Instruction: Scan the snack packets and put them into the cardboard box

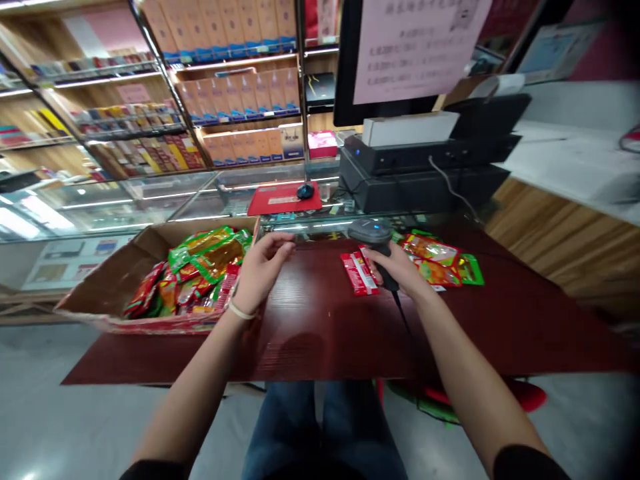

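My right hand (400, 267) is wrapped round the handle of a black barcode scanner (370, 231), whose cable hangs down over the table. Below the scanner head, a red-and-white snack packet (359, 273) lies on the dark red tabletop (310, 327). More shiny red and green snack packets (435, 257) are piled just right of that hand. My left hand (261, 272) holds nothing, its fingers loosely bent and apart, at the right edge of an open cardboard box (107, 277). Inside the box is a heap of similar green, orange and red packets (213, 257).
Behind the table is a glass counter (190, 193) with a red mouse pad (265, 200) and a black mouse (305, 191). A monitor (345, 67) and black boxes (400, 187) stand at the back right. Shelves of boxed goods (240, 93) line the wall.
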`<state>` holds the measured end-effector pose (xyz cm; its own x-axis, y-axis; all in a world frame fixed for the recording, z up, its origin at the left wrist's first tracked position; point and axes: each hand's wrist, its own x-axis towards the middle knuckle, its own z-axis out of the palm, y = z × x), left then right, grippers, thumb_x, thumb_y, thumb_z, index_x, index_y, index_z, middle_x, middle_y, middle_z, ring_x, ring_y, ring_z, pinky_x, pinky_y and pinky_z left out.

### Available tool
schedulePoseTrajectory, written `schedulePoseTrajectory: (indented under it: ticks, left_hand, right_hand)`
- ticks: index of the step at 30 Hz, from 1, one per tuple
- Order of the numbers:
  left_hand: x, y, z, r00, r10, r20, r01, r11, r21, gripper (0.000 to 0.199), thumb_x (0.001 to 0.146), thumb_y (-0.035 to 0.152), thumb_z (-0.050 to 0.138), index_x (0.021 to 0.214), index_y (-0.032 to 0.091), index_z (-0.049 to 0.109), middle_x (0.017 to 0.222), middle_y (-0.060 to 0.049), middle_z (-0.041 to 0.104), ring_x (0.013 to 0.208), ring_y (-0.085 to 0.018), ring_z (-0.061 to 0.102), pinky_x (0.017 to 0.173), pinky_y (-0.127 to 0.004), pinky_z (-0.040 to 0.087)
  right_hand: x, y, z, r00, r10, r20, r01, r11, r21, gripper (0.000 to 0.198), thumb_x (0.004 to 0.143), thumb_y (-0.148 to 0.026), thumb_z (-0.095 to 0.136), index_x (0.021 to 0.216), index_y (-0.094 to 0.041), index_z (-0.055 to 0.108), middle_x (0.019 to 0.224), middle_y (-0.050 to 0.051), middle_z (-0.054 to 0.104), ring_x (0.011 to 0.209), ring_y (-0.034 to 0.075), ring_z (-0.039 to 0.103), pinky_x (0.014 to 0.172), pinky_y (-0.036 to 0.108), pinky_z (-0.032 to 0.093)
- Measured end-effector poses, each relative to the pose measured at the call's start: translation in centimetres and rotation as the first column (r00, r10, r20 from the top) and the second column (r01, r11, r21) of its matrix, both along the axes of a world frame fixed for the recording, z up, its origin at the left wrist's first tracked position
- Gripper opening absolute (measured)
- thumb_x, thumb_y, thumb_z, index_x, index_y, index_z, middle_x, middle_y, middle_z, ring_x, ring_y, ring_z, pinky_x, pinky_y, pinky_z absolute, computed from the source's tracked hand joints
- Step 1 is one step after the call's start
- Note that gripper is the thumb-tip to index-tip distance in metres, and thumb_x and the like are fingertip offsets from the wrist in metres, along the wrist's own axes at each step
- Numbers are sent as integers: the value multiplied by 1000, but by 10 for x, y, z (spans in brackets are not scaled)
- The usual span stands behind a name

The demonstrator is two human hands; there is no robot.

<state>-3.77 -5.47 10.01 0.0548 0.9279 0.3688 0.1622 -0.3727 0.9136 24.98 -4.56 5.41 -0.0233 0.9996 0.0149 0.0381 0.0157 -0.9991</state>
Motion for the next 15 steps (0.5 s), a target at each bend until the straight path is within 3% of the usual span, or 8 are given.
schedulePoseTrajectory:
  ticks: [2,6,9,12,15]
  left_hand:
    - [32,14,-19,998,-64,10,64,998,-30,29,83,37,66,105,19,67,92,-4,70,83,-16,66,80,-29,54]
    - [87,48,-78,991,-115,68,126,973,-194,31,80,38,66,104,17,65,87,-5,69,76,-16,65,71,-29,54]
    - [112,63,-118,979,-157,-129,116,952,-283,28,81,39,64,96,16,65,86,-6,70,75,-17,65,72,-30,51]
    - [127,66,-137,845,-141,-516,48,981,-189,29,83,46,62,85,17,65,86,-9,70,81,-21,66,76,-32,48]
    - [139,67,-136,648,-89,-756,1,993,-116,45,84,58,57,90,15,65,92,-16,70,86,-27,67,76,-35,48]
  right_hand:
    - [17,3,-6,999,-28,-17,28,1000,-4,39,73,-49,78,89,-26,51,53,-7,51,36,11,45,34,25,37]
    - [46,9,-23,996,-82,-30,81,996,-29,42,71,-52,78,91,-26,51,54,-7,52,36,12,45,33,26,37]
    - [59,12,-34,995,-83,-53,82,996,-18,41,74,-53,77,88,-26,50,56,-6,54,37,11,46,34,25,38]
    - [64,12,-39,995,-72,-64,71,997,-4,39,76,-53,75,88,-25,50,57,-6,54,38,11,47,34,25,39]
    - [65,10,-38,994,-80,-76,78,997,-26,40,75,-52,76,90,-26,50,57,-6,55,37,11,47,34,25,39]
